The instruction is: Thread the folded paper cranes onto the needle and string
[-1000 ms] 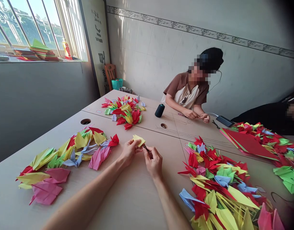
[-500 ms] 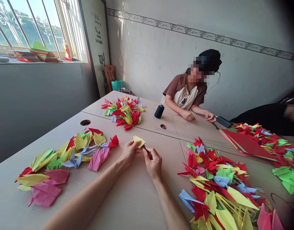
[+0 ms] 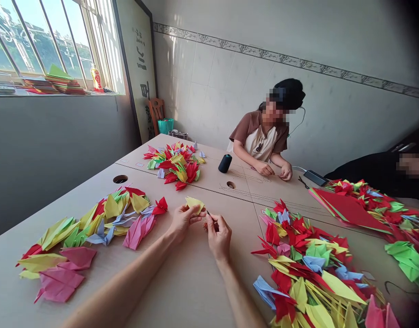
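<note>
A yellow folded paper crane (image 3: 194,203) is pinched between the thumb and fingers of my left hand (image 3: 182,222), above the table. Close on its right, my right hand (image 3: 220,236) grips a thin dark-tipped tool (image 3: 208,213), its tip near the left fingertips. The fingers hide most of that tool, so its kind is unclear. A small reddish-brown bit (image 3: 205,226) shows just below, and I cannot tell whether it belongs to the tool. Left of my hands lies a curved row of folded paper cranes (image 3: 103,232) in pink, yellow, green, blue and red.
A large heap of paper cranes (image 3: 308,269) spreads at right, another pile (image 3: 178,164) farther back. Black thread spool (image 3: 225,163) stands near a table hole (image 3: 231,185). Red paper sheets (image 3: 349,212) lie far right. Across the table a person (image 3: 260,136) handles something thin.
My right fingers have shifted slightly, and the tool's dark tip and reddish-brown bit now show. The yellow crane stays in my left hand. The person opposite has drawn their hands together.
</note>
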The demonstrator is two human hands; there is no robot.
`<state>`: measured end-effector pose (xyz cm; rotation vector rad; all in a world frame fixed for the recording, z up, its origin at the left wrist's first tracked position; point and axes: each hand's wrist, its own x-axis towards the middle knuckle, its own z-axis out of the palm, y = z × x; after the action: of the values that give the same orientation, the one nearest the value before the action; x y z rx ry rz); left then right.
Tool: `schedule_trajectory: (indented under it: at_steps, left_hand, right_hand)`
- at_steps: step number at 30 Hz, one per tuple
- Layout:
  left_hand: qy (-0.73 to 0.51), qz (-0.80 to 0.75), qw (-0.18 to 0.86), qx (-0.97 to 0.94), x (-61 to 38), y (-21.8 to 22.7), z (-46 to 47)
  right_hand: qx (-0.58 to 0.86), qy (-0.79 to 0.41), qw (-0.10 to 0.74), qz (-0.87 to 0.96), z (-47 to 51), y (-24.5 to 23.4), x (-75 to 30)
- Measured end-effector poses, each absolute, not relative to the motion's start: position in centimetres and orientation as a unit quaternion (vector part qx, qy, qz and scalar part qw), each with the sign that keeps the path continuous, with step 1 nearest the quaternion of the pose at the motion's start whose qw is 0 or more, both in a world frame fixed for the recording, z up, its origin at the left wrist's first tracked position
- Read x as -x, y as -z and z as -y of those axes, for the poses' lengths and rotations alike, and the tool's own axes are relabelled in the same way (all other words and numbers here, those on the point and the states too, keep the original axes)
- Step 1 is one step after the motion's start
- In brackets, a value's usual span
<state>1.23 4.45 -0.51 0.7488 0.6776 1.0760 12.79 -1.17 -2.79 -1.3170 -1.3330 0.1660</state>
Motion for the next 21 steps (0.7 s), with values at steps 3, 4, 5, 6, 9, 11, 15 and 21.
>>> schedule_trajectory:
  at_steps: [3, 4, 5, 6, 9, 11, 15, 21]
  left_hand:
    - [-0.487, -0.299, 0.732, -0.371, -1.3, 0.1, -4.2]
    - [-0.487, -0.295, 0.73, -0.378, -1.3, 0.1, -4.1]
    - [-0.487, -0.292, 0.728, -0.384, -1.4, 0.0, -4.1]
    - [-0.487, -0.291, 0.726, -0.389, -1.5, 0.0, -4.1]
    - [-0.494, -0.299, 0.706, -0.41, -1.7, 0.0, -4.2]
    - [-0.511, -0.304, 0.68, -0.429, -2.0, -0.4, -4.5]
    - [-0.558, -0.321, 0.65, -0.403, -3.0, -2.4, -6.6]
    - [-0.542, -0.418, 0.677, -0.269, -3.1, -7.2, -14.8]
  right_hand:
    - [0.574, -0.082, 0.628, 0.519, 1.2, 2.6, -12.7]
    - [0.58, -0.089, 0.641, 0.496, 1.2, 2.5, -12.8]
    - [0.585, -0.096, 0.65, 0.475, 1.2, 2.5, -12.8]
    - [0.59, -0.1, 0.658, 0.457, 1.2, 2.5, -12.8]
    - [0.595, -0.108, 0.671, 0.429, 1.1, 2.4, -12.9]
    - [0.592, -0.122, 0.678, 0.42, 1.1, 2.4, -12.9]
    - [0.597, -0.138, 0.683, 0.397, 1.0, 2.3, -12.9]
    - [0.562, -0.158, 0.703, 0.407, 0.9, 2.9, -13.7]
